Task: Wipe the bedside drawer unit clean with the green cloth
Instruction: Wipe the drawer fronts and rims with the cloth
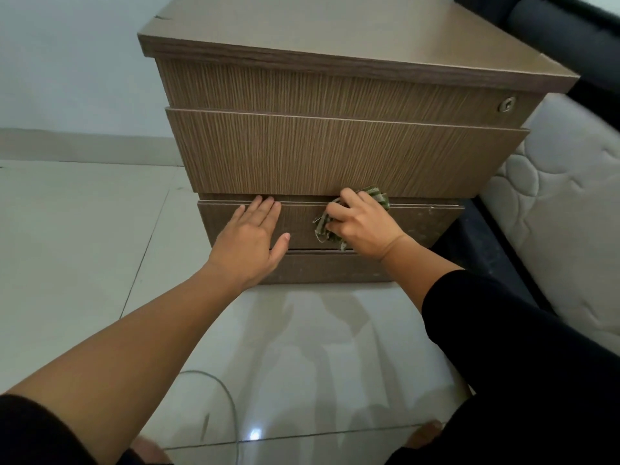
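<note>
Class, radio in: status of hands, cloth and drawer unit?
Left hand flat on bottom drawer front. Right hand gripping green cloth there. Nothing blocking.

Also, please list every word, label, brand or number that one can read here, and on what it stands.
None: no readable text anywhere.
The drawer unit carries no label or brand.
The round lock is too small to show any marking.
The green cloth has stripes only.
</note>
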